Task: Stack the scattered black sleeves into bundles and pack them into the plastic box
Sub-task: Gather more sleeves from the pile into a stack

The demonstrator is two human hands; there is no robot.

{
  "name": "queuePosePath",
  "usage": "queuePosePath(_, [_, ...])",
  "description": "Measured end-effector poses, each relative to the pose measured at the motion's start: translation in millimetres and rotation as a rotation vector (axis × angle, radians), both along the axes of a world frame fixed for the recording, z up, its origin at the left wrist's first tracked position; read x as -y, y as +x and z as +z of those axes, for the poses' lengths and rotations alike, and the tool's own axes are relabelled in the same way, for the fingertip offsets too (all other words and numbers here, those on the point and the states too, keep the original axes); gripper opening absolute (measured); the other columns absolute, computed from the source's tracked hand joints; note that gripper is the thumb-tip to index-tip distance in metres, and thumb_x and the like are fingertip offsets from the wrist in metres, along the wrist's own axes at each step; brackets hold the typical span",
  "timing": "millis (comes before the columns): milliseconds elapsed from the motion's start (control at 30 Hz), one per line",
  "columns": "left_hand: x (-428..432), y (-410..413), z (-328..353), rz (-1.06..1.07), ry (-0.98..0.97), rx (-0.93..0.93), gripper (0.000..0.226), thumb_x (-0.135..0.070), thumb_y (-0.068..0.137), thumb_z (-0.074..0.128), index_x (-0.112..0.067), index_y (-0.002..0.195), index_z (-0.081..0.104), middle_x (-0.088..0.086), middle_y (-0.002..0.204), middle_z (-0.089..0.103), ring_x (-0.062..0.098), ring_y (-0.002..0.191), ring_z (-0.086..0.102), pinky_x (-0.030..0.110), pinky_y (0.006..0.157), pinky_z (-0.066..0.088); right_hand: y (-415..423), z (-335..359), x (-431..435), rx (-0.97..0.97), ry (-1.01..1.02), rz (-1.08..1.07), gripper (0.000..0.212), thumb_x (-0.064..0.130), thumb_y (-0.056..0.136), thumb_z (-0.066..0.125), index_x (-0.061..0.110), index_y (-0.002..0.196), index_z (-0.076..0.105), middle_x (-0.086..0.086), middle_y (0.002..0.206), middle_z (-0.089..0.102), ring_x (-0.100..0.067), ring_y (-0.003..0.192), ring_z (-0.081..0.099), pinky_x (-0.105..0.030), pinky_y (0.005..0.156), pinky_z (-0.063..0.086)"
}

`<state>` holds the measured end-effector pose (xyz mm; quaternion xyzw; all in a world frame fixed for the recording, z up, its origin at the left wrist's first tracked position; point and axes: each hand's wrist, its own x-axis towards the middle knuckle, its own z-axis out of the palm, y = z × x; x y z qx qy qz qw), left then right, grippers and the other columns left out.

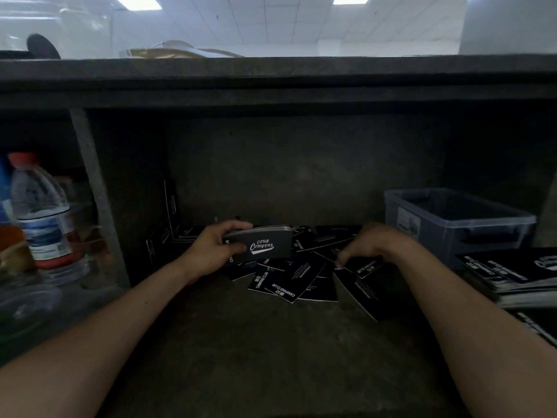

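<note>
While clamping the bundle [262,244] between a thumb on top and curled fingers [238,248] underneath, holds it level and logo-up in the left hand [215,251], just above the heap, probably to take each new piece square on the stack. Reaches down with the right hand [370,244], fingertips [339,263] bent onto one loose sleeve [358,289] at the near right edge of the scattered sleeves [289,285]; cannot tell whether pinched or only touched. Works with both wrists low over the pile, likely to shorten the trip from heap to bundle.

Further out, finds the heap strewn in overlapping layers on the dark shelf floor [241,342], with propped sleeves [171,206] leaning at the back wall [301,170] to the left. Has the plastic box [437,236] standing at the right rear, near the right hand and well apart from the bundle, interior too dim to judge. Shows finished-looking stacks [506,276] lying in front of the box, and water bottles [42,212] past the divider [93,191] on the left. Looks mid-gathering, with packing not yet begun for this bundle.
</note>
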<state>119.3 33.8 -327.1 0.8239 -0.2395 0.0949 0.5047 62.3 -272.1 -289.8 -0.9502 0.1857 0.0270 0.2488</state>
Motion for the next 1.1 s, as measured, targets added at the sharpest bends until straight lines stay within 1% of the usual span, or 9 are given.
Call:
queuePosePath(67, [-0.4, 0.8, -0.3, 0.0, 0.007, 0.008, 0.045, 0.012, 0.084, 0.067, -0.025, 0.11, 0.067, -0.018, 0.097, 0.07, -0.015, 0.085, 0.064, 0.005, 0.076, 0.049, -0.2, 1.4, -2.1, -0.006, 0.132, 0.007, 0.091, 0.036, 0.058, 0.094, 0.009, 0.135, 0.052, -0.01, 0.132, 0.058, -0.025, 0.111, 0.058, -0.032, 0.076, 0.054])
queuePosePath(200, [-1.4, 1.2, -0.7, 0.001, 0.012, -0.004, 0.045, 0.011, 0.085, 0.066, -0.023, 0.114, 0.066, -0.013, 0.107, 0.067, -0.017, 0.086, 0.063, 0.005, 0.075, 0.049, -1.5, 2.1, -11.6, 0.08, 0.442, -0.009, 0.04, 0.013, 0.075, 0.084, 0.005, 0.108, 0.063, -0.009, 0.097, 0.066, -0.016, 0.074, 0.062, -0.024, 0.05, 0.051])
queuePosePath(333, [0.8, 0.3, -0.1, 0.0, 0.003, -0.024, 0.046, 0.013, 0.085, 0.064, -0.022, 0.115, 0.065, -0.01, 0.107, 0.067, -0.017, 0.082, 0.063, 0.004, 0.074, 0.048, -4.1, 4.0, -25.6, 0.183, 0.646, 0.087, 0.013, 0.012, 0.086, 0.072, 0.01, 0.096, 0.065, -0.003, 0.076, 0.069, -0.009, 0.054, 0.066, -0.017, 0.045, 0.049])
queuePosePath(567, [5.3, -9.1, 6.4, -0.03, -0.045, -0.105, 0.052, 0.018, 0.083, 0.052, -0.019, 0.117, 0.065, -0.002, 0.103, 0.069, 0.003, 0.087, 0.064, 0.006, 0.069, 0.05, -4.2, -0.1, -53.3, 0.253, 0.803, 0.322, 0.039, 0.038, 0.09, 0.069, 0.005, 0.11, 0.064, -0.011, 0.091, 0.077, -0.021, 0.084, 0.076, -0.028, 0.064, 0.059])
queuePosePath(667, [2.7, -11.3, 8.6, -0.058, -0.048, -0.158, 0.055, 0.015, 0.08, 0.05, -0.02, 0.118, 0.067, 0.002, 0.107, 0.07, 0.012, 0.093, 0.065, 0.012, 0.069, 0.052, 2.1, -2.0, -54.9, 0.323, 0.72, 0.355, 0.022, 0.02, 0.093, 0.067, 0.001, 0.104, 0.065, -0.014, 0.094, 0.076, -0.021, 0.083, 0.075, -0.026, 0.063, 0.058])
queuePosePath(833, [-1.9, -15.3, 9.8, -0.107, 0.053, -0.131, 0.052, -0.001, 0.082, 0.074, -0.028, 0.126, 0.063, -0.009, 0.114, 0.069, 0.001, 0.102, 0.067, 0.012, 0.08, 0.052, 10.9, -19.9, -61.3, 0.526, 0.466, 0.416, 0.003, 0.01, 0.089, 0.071, 0.008, 0.087, 0.069, -0.008, 0.075, 0.075, -0.019, 0.061, 0.071, -0.019, 0.046, 0.045])
queuePosePath(967, [1.8, -10.5, 3.8, -0.072, 0.003, -0.045, 0.042, 0.001, 0.086, 0.072, -0.016, 0.123, 0.064, -0.008, 0.111, 0.069, -0.01, 0.091, 0.066, 0.008, 0.076, 0.051, 13.5, -23.3, -74.1, 0.593, 0.508, 0.429, 0.023, 0.009, 0.083, 0.077, 0.017, 0.094, 0.058, -0.009, 0.073, 0.074, -0.022, 0.06, 0.071, -0.022, 0.046, 0.046])
queuePosePath(1033, [0.9, -5.9, 3.2, -0.04, -0.015, -0.041, 0.038, 0.005, 0.089, 0.066, -0.016, 0.121, 0.065, -0.007, 0.11, 0.068, -0.01, 0.09, 0.066, 0.009, 0.078, 0.052, 13.1, -20.9, -73.6, 0.53, 0.53, 0.559, 0.03, 0.005, 0.077, 0.081, 0.014, 0.096, 0.06, -0.008, 0.078, 0.074, -0.019, 0.07, 0.072, -0.024, 0.055, 0.052])
queuePosePath(1100, [-1.8, -1.2, 4.4, -0.003, -0.058, -0.077, 0.037, 0.004, 0.091, 0.061, -0.017, 0.121, 0.066, -0.005, 0.11, 0.07, -0.003, 0.093, 0.067, 0.012, 0.079, 0.054, 10.7, -18.8, -69.7, 0.362, 0.433, 0.724, 0.033, 0.004, 0.072, 0.085, 0.013, 0.101, 0.07, -0.002, 0.098, 0.076, -0.011, 0.092, 0.071, -0.022, 0.079, 0.055])
